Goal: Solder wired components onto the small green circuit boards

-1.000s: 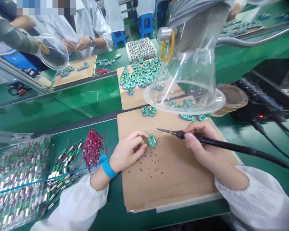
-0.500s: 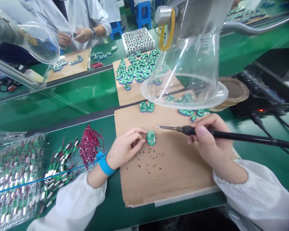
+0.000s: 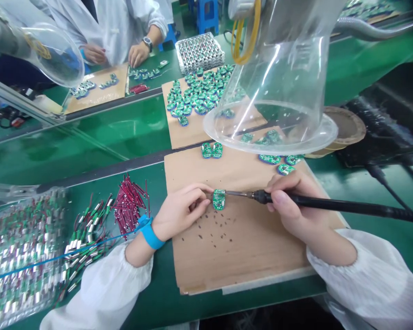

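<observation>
My left hand point(image 3: 181, 211) pinches a small green circuit board point(image 3: 219, 200) at its left edge, and a blue wrist strap point(image 3: 151, 237) circles that wrist. My right hand point(image 3: 294, 206) grips the black handle of a soldering iron point(image 3: 306, 199). The iron's thin metal tip reaches the board's right edge and appears to touch it. The board sits just above a brown cardboard sheet point(image 3: 241, 261) speckled with dark marks. Several finished-looking boards point(image 3: 211, 150) lie along the sheet's far edge, a little beyond my hands.
A clear plastic fume hood point(image 3: 271, 78) hangs above the sheet's far side. Left of my arm lie red wire bundles point(image 3: 129, 204) and a plastic tray of wired parts point(image 3: 24, 247). A heap of boards covers a farther cardboard sheet point(image 3: 174, 133). A co-worker's hand point(image 3: 137, 54) works across the bench.
The soldering iron has swung left, its tip moving from beside the board to its right edge. My view has shifted slightly, and the co-worker's hands have moved apart.
</observation>
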Demonstrator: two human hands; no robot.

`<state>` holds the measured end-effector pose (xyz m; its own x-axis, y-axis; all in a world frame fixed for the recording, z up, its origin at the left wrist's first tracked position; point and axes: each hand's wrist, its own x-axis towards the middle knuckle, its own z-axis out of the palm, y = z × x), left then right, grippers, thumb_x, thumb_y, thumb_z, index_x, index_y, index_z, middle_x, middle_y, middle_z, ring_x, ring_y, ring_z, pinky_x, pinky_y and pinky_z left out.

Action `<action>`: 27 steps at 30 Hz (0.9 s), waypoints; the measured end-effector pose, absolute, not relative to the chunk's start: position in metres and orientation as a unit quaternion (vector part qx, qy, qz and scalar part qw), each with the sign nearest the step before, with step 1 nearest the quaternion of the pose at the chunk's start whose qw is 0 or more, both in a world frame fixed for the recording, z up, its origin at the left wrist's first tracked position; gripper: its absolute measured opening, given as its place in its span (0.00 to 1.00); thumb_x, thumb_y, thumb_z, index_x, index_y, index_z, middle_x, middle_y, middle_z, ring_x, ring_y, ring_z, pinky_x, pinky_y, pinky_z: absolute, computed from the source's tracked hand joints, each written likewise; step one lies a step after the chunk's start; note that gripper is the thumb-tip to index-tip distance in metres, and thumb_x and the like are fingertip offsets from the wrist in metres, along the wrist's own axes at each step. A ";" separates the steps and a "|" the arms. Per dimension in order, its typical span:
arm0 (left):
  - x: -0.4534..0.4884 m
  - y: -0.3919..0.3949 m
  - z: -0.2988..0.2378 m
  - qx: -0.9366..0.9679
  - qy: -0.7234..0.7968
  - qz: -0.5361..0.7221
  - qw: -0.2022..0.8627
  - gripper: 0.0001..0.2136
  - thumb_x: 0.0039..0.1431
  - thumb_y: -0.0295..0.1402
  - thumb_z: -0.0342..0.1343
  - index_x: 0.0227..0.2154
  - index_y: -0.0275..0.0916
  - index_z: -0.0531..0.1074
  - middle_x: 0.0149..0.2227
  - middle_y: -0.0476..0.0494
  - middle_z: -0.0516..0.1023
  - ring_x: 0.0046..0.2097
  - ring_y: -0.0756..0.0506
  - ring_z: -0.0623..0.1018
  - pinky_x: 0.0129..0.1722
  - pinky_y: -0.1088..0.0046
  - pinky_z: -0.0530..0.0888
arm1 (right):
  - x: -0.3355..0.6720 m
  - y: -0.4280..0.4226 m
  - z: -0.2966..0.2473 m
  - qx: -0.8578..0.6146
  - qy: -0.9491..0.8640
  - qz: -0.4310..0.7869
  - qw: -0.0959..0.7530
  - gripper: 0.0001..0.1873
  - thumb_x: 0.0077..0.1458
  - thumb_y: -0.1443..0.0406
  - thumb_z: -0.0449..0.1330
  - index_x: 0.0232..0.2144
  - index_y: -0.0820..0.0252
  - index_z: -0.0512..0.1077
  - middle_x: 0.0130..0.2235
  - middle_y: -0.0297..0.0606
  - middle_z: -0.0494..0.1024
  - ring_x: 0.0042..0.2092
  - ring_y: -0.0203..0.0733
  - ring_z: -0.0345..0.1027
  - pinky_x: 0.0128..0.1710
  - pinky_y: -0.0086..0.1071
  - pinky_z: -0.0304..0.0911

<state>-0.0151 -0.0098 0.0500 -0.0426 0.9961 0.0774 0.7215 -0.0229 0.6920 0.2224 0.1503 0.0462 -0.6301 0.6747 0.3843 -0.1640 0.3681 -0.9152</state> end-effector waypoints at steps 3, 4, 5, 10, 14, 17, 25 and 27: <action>-0.016 -0.010 0.047 0.672 0.638 0.282 0.248 0.06 0.71 0.31 0.53 0.37 0.39 0.72 0.54 0.46 0.79 0.30 0.54 0.73 0.35 0.74 0.72 | 0.219 0.150 0.047 -0.215 -0.720 0.513 0.415 0.05 0.66 0.62 0.62 0.36 0.54 0.70 0.32 0.34 0.72 0.26 0.37 0.66 0.26 0.36 0.61; -0.017 -0.010 0.047 0.681 0.628 0.279 0.253 0.06 0.72 0.31 0.52 0.38 0.40 0.73 0.55 0.46 0.78 0.34 0.53 0.76 0.37 0.73 0.73 | 0.218 0.150 0.047 -0.225 -0.718 0.511 0.415 0.06 0.66 0.61 0.62 0.36 0.54 0.69 0.32 0.33 0.72 0.26 0.37 0.66 0.25 0.35 0.61; -0.019 -0.009 0.047 0.689 0.619 0.279 0.253 0.06 0.72 0.31 0.52 0.39 0.40 0.73 0.56 0.45 0.78 0.38 0.51 0.78 0.41 0.72 0.74 | 0.218 0.151 0.048 -0.233 -0.719 0.510 0.410 0.05 0.66 0.61 0.62 0.37 0.53 0.69 0.32 0.33 0.71 0.26 0.37 0.66 0.25 0.35 0.61; -0.054 -0.017 0.059 0.630 0.703 0.304 0.126 0.06 0.71 0.33 0.53 0.40 0.40 0.74 0.57 0.41 0.76 0.52 0.45 0.78 0.53 0.66 0.75 | 0.218 0.155 0.048 -0.211 -0.779 0.492 0.326 0.06 0.68 0.61 0.60 0.47 0.52 0.71 0.28 0.29 0.71 0.24 0.35 0.67 0.28 0.33 0.63; -0.115 -0.074 0.073 0.456 0.843 0.271 -0.093 0.06 0.71 0.34 0.52 0.42 0.39 0.73 0.54 0.39 0.75 0.59 0.41 0.73 0.63 0.57 0.69 | 0.216 0.157 0.041 -0.164 -0.862 0.415 0.242 0.08 0.69 0.62 0.58 0.48 0.49 0.74 0.32 0.33 0.77 0.31 0.38 0.74 0.34 0.33 0.67; -0.146 -0.136 0.072 0.370 0.891 0.223 -0.136 0.10 0.68 0.37 0.55 0.46 0.36 0.73 0.53 0.34 0.74 0.58 0.37 0.73 0.61 0.53 0.69 | 0.210 0.155 0.033 -0.116 -0.891 0.382 0.215 0.08 0.67 0.62 0.59 0.48 0.50 0.73 0.41 0.37 0.79 0.39 0.43 0.78 0.38 0.35 0.70; -0.155 -0.189 0.043 0.322 0.925 0.198 -0.045 0.10 0.64 0.40 0.57 0.38 0.40 0.78 0.42 0.41 0.78 0.47 0.40 0.78 0.54 0.59 0.74 | 0.197 0.135 0.019 -0.072 -0.928 0.311 0.190 0.18 0.66 0.65 0.52 0.56 0.48 0.70 0.52 0.42 0.80 0.50 0.54 0.78 0.50 0.50 0.73; -0.158 -0.187 0.041 0.304 0.925 0.219 -0.067 0.11 0.65 0.40 0.56 0.38 0.40 0.79 0.43 0.41 0.80 0.47 0.41 0.79 0.55 0.60 0.74 | 0.195 0.133 0.021 -0.057 -0.931 0.318 0.173 0.19 0.67 0.66 0.51 0.56 0.47 0.70 0.53 0.43 0.80 0.51 0.55 0.78 0.50 0.52 0.73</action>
<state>-0.1584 -0.1874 0.0413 -0.8056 0.5336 0.2575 0.5924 0.7188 0.3639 0.1950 0.1335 0.0215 -0.9337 0.2156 0.2860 -0.0043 0.7917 -0.6108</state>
